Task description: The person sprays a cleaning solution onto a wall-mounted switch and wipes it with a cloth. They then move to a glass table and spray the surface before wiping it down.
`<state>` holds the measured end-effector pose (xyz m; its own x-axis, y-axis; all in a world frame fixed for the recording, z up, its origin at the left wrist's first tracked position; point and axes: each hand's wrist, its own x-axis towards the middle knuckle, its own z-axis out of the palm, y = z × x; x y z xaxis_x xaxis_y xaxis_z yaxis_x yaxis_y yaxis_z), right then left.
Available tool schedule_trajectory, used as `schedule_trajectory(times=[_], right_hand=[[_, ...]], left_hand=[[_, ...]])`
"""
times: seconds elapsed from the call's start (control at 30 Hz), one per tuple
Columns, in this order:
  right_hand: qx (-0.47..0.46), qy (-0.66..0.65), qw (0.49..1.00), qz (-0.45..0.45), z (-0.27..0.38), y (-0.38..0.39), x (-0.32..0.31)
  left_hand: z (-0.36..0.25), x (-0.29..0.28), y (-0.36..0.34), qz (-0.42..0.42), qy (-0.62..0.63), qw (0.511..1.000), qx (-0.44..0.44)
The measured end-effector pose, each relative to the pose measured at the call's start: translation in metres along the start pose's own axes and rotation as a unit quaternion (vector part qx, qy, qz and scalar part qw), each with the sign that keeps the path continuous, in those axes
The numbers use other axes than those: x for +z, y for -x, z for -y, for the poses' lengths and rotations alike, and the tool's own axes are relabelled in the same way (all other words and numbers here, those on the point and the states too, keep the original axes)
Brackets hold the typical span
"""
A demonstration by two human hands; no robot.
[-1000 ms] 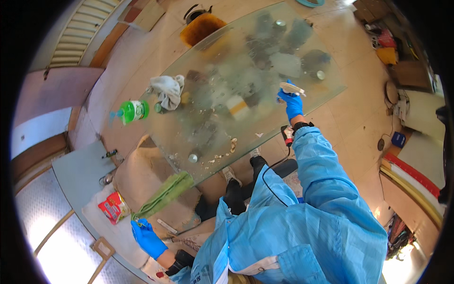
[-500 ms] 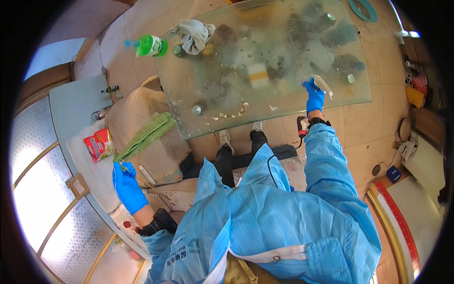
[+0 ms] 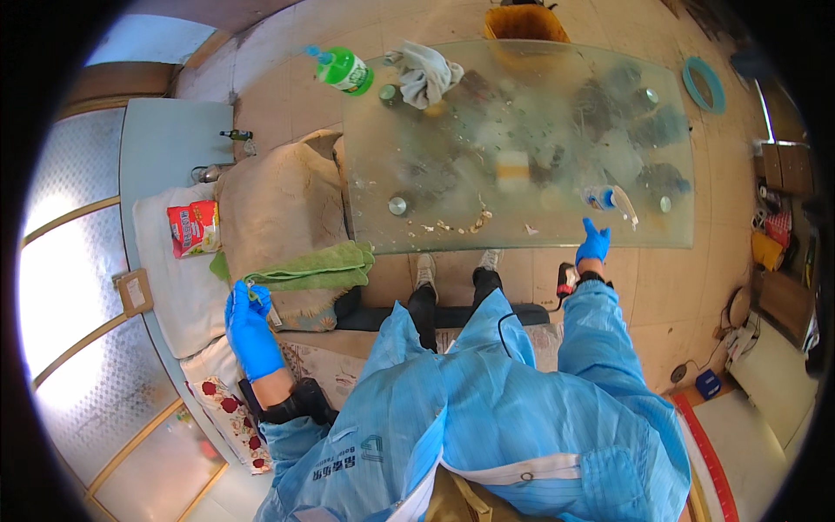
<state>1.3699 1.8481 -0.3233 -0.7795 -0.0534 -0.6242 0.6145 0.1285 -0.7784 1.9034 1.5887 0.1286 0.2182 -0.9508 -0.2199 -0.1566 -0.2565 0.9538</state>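
My left hand point(image 3: 250, 331), in a blue glove, pinches one corner of a green cloth point(image 3: 317, 267). The rest of that cloth stretches to the right over the beige-covered seat point(image 3: 278, 196). My right hand point(image 3: 594, 244), also gloved in blue, is just off the near right edge of the glass table point(image 3: 409, 157), fingers apart and holding nothing. Close beyond it on the glass lie a small blue-and-white item point(image 3: 597, 197) and a pale, flat, curved piece point(image 3: 624, 205), touching or overlapping. Pale scraps point(image 3: 478, 220) are scattered along the near edge.
A green bottle with a blue top point(image 3: 346, 71) and a crumpled grey cloth point(image 3: 425, 75) are at the table's far left. A yellow bin point(image 3: 526, 24) stands behind it, a teal basin point(image 3: 703, 85) to the right. A red packet point(image 3: 193, 229) lies on the left seat.
My right hand has let go of the blue-and-white item with the pale piece and drawn back off the table. The green cloth now lies lower and flatter, still in my left hand. The view has shifted.
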Motion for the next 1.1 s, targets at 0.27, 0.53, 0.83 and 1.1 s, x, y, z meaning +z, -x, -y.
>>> schedule_trajectory(times=[0.27, 0.53, 0.83, 1.1], right_hand=[[0.079, 0.071, 0.988, 0.115, -0.075, 0.077, -0.004], [0.069, 0.097, 0.939, 0.321, 0.007, 0.235, 0.110], [-0.157, 0.260, 0.715, 0.629, -0.018, 0.540, 0.340], [-0.087, 0.149, 0.594, 0.786, -0.034, 0.640, 0.416]], left_hand=[[-0.013, -0.015, -0.008, -0.079, -0.008, 0.996, 0.040], [-0.032, -0.099, -0.074, 0.036, -0.102, 0.981, 0.161], [-0.079, -0.160, -0.116, 0.243, 0.044, 0.962, 0.118], [-0.072, -0.222, -0.130, 0.242, 0.018, 0.966, 0.091]])
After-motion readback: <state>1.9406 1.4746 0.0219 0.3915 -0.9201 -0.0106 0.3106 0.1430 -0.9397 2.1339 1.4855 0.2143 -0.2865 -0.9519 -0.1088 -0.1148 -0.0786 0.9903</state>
